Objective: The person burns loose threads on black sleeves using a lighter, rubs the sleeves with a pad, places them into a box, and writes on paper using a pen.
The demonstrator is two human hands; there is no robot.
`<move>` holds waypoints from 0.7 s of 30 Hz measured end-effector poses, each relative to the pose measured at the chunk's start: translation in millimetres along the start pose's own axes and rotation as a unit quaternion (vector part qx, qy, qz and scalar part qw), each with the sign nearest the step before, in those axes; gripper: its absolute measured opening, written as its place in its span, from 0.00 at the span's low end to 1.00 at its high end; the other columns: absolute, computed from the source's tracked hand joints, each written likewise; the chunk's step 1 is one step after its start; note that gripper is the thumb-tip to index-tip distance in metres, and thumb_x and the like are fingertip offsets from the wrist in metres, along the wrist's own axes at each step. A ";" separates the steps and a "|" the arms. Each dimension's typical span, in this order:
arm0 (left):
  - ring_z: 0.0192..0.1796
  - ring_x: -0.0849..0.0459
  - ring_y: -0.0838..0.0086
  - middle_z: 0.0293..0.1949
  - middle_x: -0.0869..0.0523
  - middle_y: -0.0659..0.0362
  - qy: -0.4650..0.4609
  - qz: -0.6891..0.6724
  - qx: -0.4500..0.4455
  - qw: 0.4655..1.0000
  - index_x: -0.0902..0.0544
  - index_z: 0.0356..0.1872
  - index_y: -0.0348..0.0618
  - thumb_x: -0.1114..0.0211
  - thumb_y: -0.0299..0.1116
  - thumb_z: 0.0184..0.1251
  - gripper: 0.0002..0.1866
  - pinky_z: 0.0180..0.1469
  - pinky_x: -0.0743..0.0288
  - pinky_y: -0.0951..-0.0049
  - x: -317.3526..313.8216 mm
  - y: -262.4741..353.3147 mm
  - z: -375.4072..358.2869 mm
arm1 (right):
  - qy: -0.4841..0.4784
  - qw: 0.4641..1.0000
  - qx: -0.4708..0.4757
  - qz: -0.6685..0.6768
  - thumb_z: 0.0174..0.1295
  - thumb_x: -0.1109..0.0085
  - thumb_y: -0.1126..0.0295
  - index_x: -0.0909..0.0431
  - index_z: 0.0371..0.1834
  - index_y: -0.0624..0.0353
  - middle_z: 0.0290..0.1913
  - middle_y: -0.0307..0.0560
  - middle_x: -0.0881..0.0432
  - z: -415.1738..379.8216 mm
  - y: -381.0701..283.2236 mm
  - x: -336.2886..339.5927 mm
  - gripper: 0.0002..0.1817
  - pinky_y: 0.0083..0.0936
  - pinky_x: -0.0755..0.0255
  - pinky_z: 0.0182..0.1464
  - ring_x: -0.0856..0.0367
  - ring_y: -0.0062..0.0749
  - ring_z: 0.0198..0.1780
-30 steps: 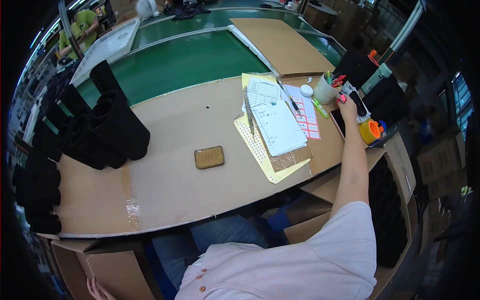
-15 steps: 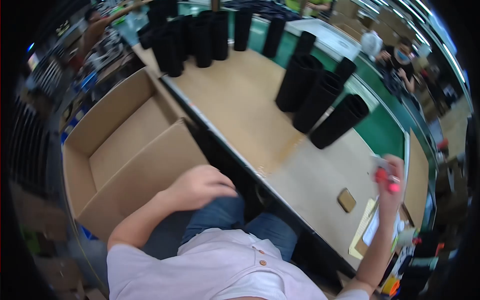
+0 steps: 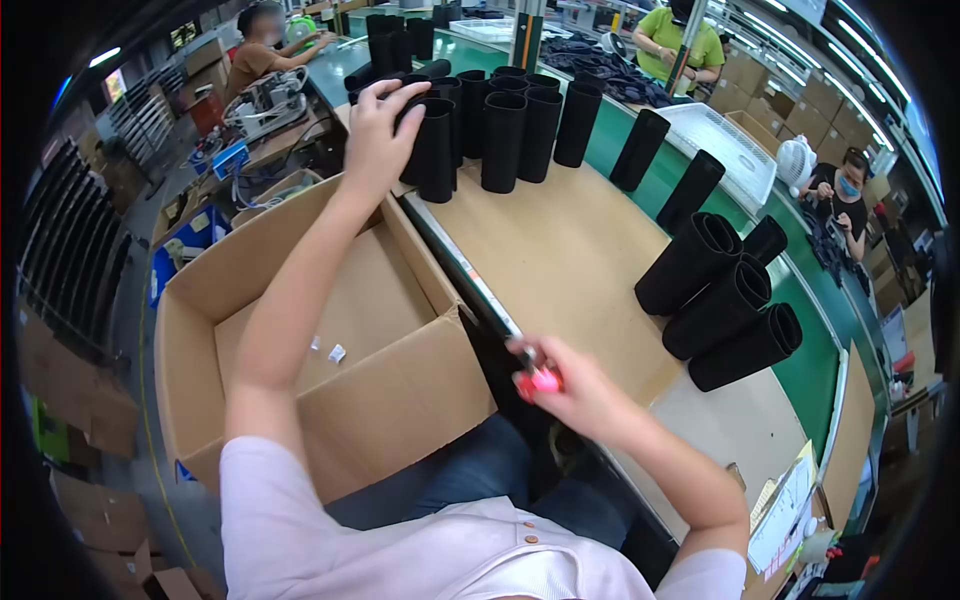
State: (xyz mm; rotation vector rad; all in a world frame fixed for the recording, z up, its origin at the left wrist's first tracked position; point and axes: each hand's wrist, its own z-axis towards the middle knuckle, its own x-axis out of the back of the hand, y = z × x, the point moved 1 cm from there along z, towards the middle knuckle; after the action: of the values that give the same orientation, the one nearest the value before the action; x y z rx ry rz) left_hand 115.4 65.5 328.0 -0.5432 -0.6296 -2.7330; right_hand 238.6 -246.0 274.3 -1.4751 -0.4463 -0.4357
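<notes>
My left hand [image 3: 380, 132] reaches over the carton to the nearest black fabric rolls, its fingers spread and its thumb apart at the top of a standing black roll [image 3: 434, 155]. Several more black rolls [image 3: 503, 142] stand behind and beside that one. My right hand [image 3: 575, 390] is closed around a small red and pink tool [image 3: 541, 381] with a dark tip, blurred by motion, above the table's front edge. Its exact kind I cannot tell. Below my left forearm is an open cardboard box [image 3: 400, 405] with small white pieces [image 3: 337, 353] on its bottom.
Thick black rolls [image 3: 745, 347] lean on the right of the brown table [image 3: 560, 250]. Papers [image 3: 782, 520] lie at the right end. Behind runs a green conveyor [image 3: 815, 340] with a white tray [image 3: 725, 150]. Other people [image 3: 680, 45] sit across and at the far left.
My left hand has gone from my lap up to the black rolls. My right hand has moved left from the papers to the table's front edge, still holding the red tool. The view has shifted.
</notes>
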 end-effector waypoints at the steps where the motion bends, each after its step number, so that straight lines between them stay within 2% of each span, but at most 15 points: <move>1: 0.58 0.30 0.49 0.60 0.30 0.50 0.052 0.104 -0.014 0.993 0.17 0.52 0.56 0.39 0.43 0.67 0.15 0.60 0.31 0.60 -36.5 -27.4 1.1 | 0.005 0.999 -0.046 0.017 0.57 0.41 0.74 0.29 0.56 0.58 0.43 0.48 0.20 -15.9 7.4 -1.0 0.21 0.28 0.27 0.42 0.21 0.37 0.38; 3: 0.58 0.31 0.45 0.60 0.31 0.47 0.027 0.220 0.040 0.974 0.17 0.51 0.55 0.38 0.47 0.65 0.16 0.59 0.30 0.57 -76.7 -45.8 -10.4 | 0.028 0.997 -0.060 -0.036 0.58 0.41 0.74 0.28 0.55 0.58 0.45 0.49 0.21 -45.1 13.6 -2.0 0.20 0.28 0.28 0.43 0.22 0.38 0.39; 4: 0.59 0.30 0.45 0.62 0.33 0.47 0.036 0.213 0.068 0.974 0.19 0.46 0.50 0.35 0.47 0.63 0.17 0.58 0.30 0.57 -83.4 -41.3 -15.5 | 0.043 0.993 -0.069 -0.083 0.58 0.42 0.74 0.28 0.53 0.59 0.46 0.49 0.22 -56.3 13.5 0.3 0.18 0.27 0.28 0.44 0.23 0.38 0.39; 6: 0.58 0.30 0.49 0.62 0.35 0.48 0.028 0.094 0.068 0.993 0.22 0.40 0.45 0.31 0.41 0.60 0.14 0.57 0.29 0.58 -90.1 -57.5 -24.5 | 0.046 0.986 -0.129 -0.099 0.60 0.44 0.74 0.27 0.52 0.60 0.46 0.50 0.25 -73.8 6.4 7.4 0.16 0.28 0.29 0.45 0.25 0.40 0.40; 7: 0.58 0.30 0.49 0.62 0.35 0.48 0.023 0.087 0.063 0.994 0.22 0.40 0.45 0.31 0.41 0.60 0.14 0.57 0.29 0.58 -82.1 -42.1 -27.4 | 0.073 0.986 -0.103 -0.109 0.59 0.45 0.76 0.27 0.51 0.60 0.44 0.50 0.27 -79.3 3.9 10.3 0.15 0.27 0.30 0.44 0.25 0.41 0.41; 9: 0.55 0.28 0.55 0.61 0.34 0.49 -0.065 -0.113 0.058 0.990 0.24 0.41 0.44 0.28 0.34 0.56 0.15 0.55 0.28 0.62 -45.1 -7.6 -42.1 | 0.119 0.985 -0.024 -0.120 0.58 0.44 0.76 0.25 0.53 0.59 0.41 0.48 0.27 -85.6 10.3 16.4 0.18 0.27 0.31 0.42 0.26 0.39 0.39; 11: 0.51 0.26 0.62 0.58 0.31 0.51 -0.072 -0.189 -0.009 0.979 0.26 0.50 0.45 0.28 0.30 0.54 0.22 0.55 0.29 0.63 -9.2 56.1 -62.1 | 0.159 0.976 0.052 -0.141 0.56 0.41 0.76 0.24 0.54 0.57 0.36 0.44 0.27 -83.2 2.4 25.9 0.20 0.24 0.32 0.37 0.26 0.34 0.33; 12: 0.51 0.26 0.62 0.58 0.31 0.51 -0.075 -0.188 -0.010 0.979 0.26 0.50 0.45 0.28 0.30 0.54 0.22 0.55 0.29 0.63 8.7 82.3 -73.4 | 0.161 0.976 0.052 -0.138 0.56 0.41 0.76 0.24 0.54 0.57 0.36 0.44 0.27 -79.8 -2.8 27.6 0.20 0.24 0.32 0.37 0.26 0.34 0.33; 14: 0.53 0.25 0.63 0.59 0.31 0.53 -0.204 -0.310 -0.062 0.927 0.31 0.57 0.45 0.27 0.27 0.52 0.30 0.60 0.30 0.62 35.1 128.3 -97.0 | 0.225 0.953 0.106 -0.172 0.53 0.38 0.77 0.23 0.54 0.55 0.30 0.39 0.28 -70.2 -18.8 30.1 0.21 0.21 0.34 0.31 0.28 0.29 0.27; 16: 0.61 0.26 0.62 0.64 0.33 0.51 -0.280 -0.491 0.010 0.825 0.33 0.61 0.44 0.26 0.24 0.49 0.36 0.66 0.34 0.61 45.3 159.1 -120.6 | 0.169 0.931 0.139 -0.292 0.51 0.35 0.78 0.21 0.48 0.56 0.28 0.38 0.28 -63.2 -35.4 32.6 0.19 0.18 0.35 0.28 0.31 0.29 0.24; 17: 0.61 0.26 0.62 0.64 0.33 0.51 -0.284 -0.492 0.010 0.823 0.33 0.61 0.44 0.26 0.24 0.49 0.36 0.66 0.34 0.61 45.6 163.4 -125.8 | 0.172 0.932 0.135 -0.289 0.51 0.35 0.78 0.21 0.48 0.56 0.28 0.38 0.28 -65.2 -34.6 29.4 0.19 0.18 0.35 0.28 0.31 0.29 0.24; 19: 0.67 0.30 0.59 0.69 0.37 0.48 -0.313 -0.579 0.161 0.735 0.35 0.63 0.42 0.24 0.26 0.47 0.40 0.70 0.37 0.60 39.3 170.3 -140.6 | 0.233 0.939 0.171 -0.184 0.53 0.35 0.76 0.21 0.44 0.57 0.29 0.38 0.27 -75.6 -26.1 21.3 0.14 0.18 0.34 0.30 0.31 0.30 0.24; 21: 0.69 0.32 0.58 0.71 0.38 0.46 -0.321 -0.444 0.016 0.836 0.39 0.67 0.40 0.22 0.29 0.46 0.45 0.69 0.37 0.60 33.8 190.6 -157.8 | 0.262 0.941 0.143 -0.160 0.54 0.35 0.74 0.21 0.44 0.57 0.30 0.39 0.27 -90.6 -18.2 11.1 0.13 0.19 0.33 0.31 0.30 0.31 0.25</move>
State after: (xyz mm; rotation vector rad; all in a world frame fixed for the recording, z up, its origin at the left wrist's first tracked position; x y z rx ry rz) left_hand 105.8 -179.3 279.1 -1.5208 -1.3709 -3.3164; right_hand 240.0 -337.5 291.5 -0.9527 -0.3017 -0.9532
